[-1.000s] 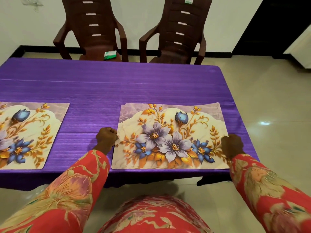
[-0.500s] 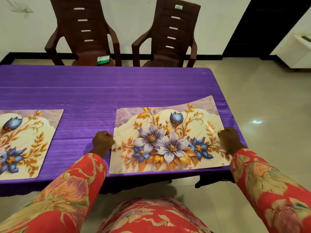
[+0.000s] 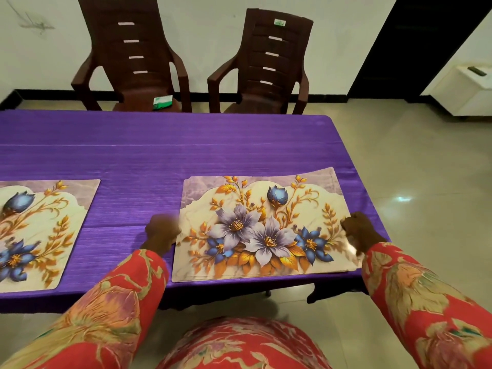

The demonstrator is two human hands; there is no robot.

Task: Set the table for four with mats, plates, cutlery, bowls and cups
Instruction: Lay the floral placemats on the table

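Nearest me, two red floral sleeves reach over the tabletop edge. The left hand sits at the left edge of the flowered mat, fingers curled in at that edge, though blur hides whether they actually pinch it. The right hand grips the mat's right edge, fingers closed on it, and that side lifts slightly off the purple cloth. A second mat lies flat further left. Beyond the tabletop stand two brown chairs, a small green packet on the left one's seat.
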